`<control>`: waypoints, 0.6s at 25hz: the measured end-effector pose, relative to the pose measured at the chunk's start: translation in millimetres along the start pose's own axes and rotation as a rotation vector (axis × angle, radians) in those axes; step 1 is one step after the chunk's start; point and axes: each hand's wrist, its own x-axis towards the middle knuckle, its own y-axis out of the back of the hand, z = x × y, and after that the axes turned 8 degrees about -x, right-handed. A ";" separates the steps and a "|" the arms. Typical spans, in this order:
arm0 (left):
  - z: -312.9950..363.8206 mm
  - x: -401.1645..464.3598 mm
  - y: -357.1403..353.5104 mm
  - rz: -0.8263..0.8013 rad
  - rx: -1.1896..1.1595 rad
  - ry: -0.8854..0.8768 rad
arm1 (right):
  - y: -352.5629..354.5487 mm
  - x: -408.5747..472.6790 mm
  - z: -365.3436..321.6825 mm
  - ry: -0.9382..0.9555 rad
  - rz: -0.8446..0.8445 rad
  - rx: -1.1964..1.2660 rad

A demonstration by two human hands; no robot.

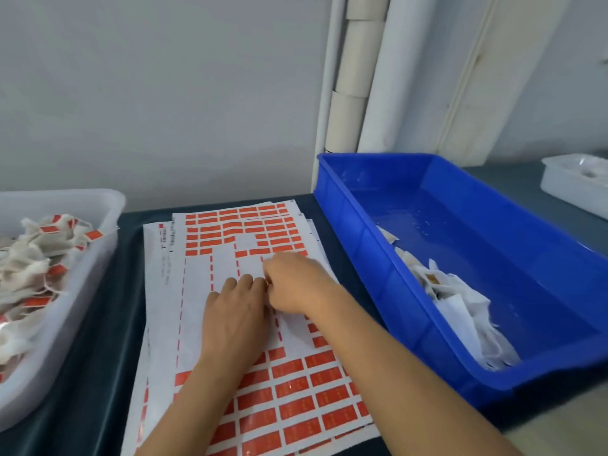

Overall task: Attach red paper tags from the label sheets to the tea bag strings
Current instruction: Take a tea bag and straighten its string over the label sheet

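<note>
A stack of white label sheets (227,258) with rows of red tags (296,386) lies on the dark table in front of me; its middle rows are bare. Both hands rest on that bare area. My left hand (235,314) is knuckles up with the fingers curled down. My right hand (292,284) meets its fingertips from the right, fingers bent. Whatever is between the fingers is hidden. Tea bags with red tags (36,258) fill the white bin (105,205) at left. White tea bags without tags (460,307) lie in the blue bin (378,158) at right.
The blue bin stands close against the right edge of the sheets, beside my right forearm. A small white tray (572,185) sits at the far right. Rolls of paper (355,77) lean against the grey wall behind the table.
</note>
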 end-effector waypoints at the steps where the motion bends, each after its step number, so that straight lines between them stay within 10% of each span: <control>1: 0.7 2.2 1.8 -0.006 -0.006 0.001 | 9.6 5.6 8.3 -0.024 0.072 -0.073; 6: -1.7 7.0 2.9 0.020 -0.103 0.034 | 66.2 33.9 81.3 -0.350 0.356 -0.227; 15: -3.7 6.1 -2.2 0.039 -0.116 0.061 | 27.9 19.1 188.6 -0.615 -0.170 0.218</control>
